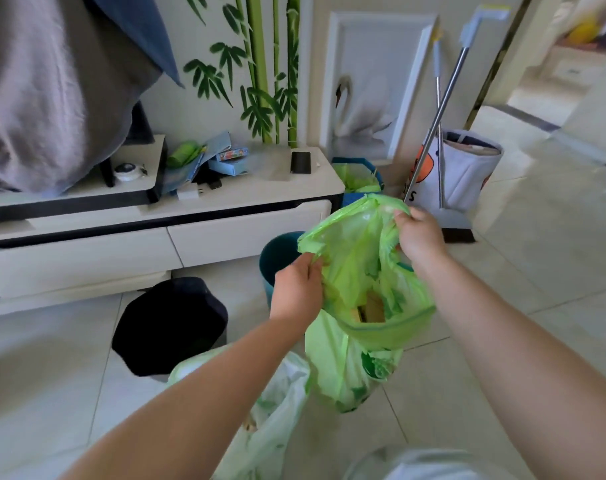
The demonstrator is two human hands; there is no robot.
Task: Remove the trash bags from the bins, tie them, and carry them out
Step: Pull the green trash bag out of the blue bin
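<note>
Both hands hold one green trash bag up by its rim, just in front of a teal bin. The left hand pinches the near left edge of the bag's mouth, its fingers curled into the plastic. The right hand grips the far right edge with bunched fingers, a little higher. The mouth is pulled open between them, and some yellow-brown scraps show inside. The bag's lower part hangs down toward the tiled floor; whether it touches the floor I cannot tell.

A second, paler bag lies on the floor under the left forearm, its mouth loose. A black bin stands to the left of it, close to the low white cabinet. At the cabinet's right end a blue bin stands lined with another green bag. A dark phone lies on top of the cabinet, near some boxes and papers. A broom leans against the wall to the right, next to a white cloth basket.
</note>
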